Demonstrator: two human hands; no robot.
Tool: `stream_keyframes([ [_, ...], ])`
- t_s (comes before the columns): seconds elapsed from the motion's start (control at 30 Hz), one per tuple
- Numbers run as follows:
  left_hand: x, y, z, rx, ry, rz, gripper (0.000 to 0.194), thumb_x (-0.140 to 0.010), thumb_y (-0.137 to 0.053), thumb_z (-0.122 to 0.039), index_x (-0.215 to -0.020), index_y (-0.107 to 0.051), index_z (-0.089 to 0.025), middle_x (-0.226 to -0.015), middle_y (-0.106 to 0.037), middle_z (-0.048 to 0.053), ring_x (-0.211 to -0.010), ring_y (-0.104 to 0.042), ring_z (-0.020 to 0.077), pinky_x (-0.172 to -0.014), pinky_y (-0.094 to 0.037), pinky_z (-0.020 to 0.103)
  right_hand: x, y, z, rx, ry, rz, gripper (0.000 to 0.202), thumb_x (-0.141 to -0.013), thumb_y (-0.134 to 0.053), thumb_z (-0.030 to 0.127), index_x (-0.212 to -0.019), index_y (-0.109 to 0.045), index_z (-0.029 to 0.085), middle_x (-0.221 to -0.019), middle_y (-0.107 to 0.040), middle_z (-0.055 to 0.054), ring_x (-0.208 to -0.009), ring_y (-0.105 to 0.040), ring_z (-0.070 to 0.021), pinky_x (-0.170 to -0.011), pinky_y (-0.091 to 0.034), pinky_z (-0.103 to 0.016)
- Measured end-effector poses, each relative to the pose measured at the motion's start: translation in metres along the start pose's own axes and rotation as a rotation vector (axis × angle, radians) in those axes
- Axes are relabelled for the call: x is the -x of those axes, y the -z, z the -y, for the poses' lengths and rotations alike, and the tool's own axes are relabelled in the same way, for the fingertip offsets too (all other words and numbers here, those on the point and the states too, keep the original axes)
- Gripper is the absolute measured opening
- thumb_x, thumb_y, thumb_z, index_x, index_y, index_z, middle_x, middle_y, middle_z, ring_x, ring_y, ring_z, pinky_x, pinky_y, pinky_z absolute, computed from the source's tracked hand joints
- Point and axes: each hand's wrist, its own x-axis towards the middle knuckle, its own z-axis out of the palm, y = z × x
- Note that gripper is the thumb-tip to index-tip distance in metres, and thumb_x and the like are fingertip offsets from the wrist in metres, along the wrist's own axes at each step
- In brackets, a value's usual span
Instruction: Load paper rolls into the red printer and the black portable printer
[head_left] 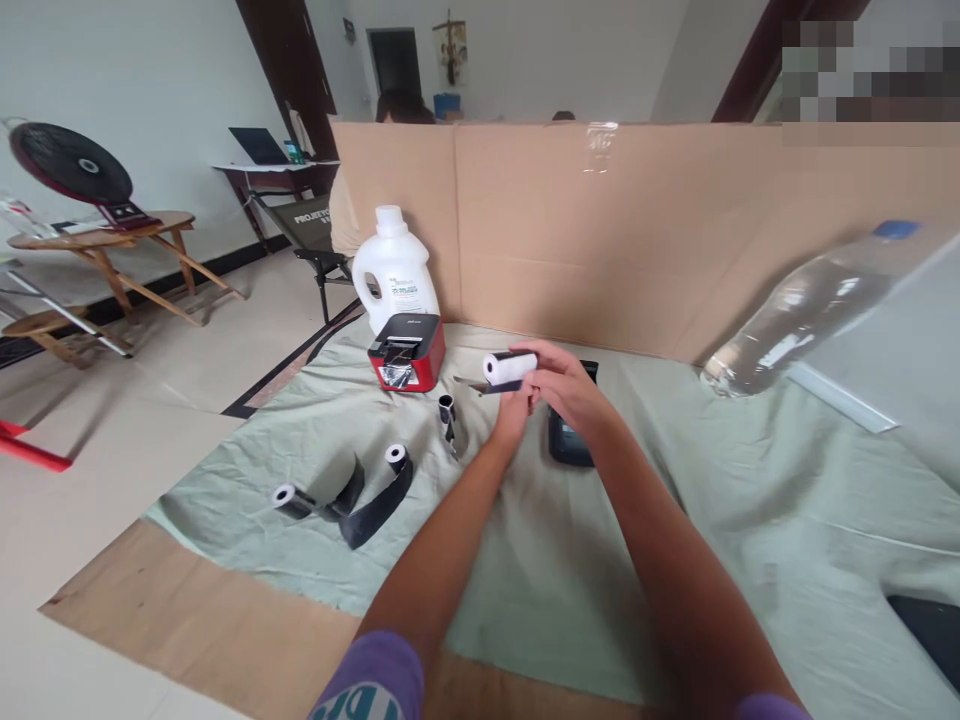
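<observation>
A roll with a white outer face and a black strip, which looks like a printer ribbon roll (511,368), is held level above the cloth. My right hand (564,382) is closed around its right end, thumb in front. My left hand (516,408) is closed just below, against the roll's dark loose strip; its fingers are partly hidden. Behind my right hand lies a black device (571,448), mostly covered. A dark ribbon tube (448,420) stands to the left. Two more rolls, linked by a black ribbon (371,515), lie nearer me.
A red and black label printer (409,355) sits in front of a white jug (397,265). Cardboard (562,240) walls off the back. At right are a clear bottle (806,310) and a dark flat object (930,630). Green cloth (540,590) covers the board.
</observation>
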Motion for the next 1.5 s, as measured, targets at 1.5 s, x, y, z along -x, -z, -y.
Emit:
stream_keyframes([
  [1.5,0.052,-0.020,-0.041,-0.709,-0.190,0.152,0.062,-0.083,-0.066,-0.030,-0.141,-0.048,-0.022,-0.080,-0.072,0.000,-0.076,-0.068,0.0200,-0.074,-0.050,0.031,0.037,0.113,-0.009,0.448,-0.207,-0.070,0.033,-0.079,-0.052,0.017,-0.103,-0.075,0.020,-0.080,-0.069,-0.001,-0.070,-0.058,-0.0159,-0.069,-0.048,-0.029],
])
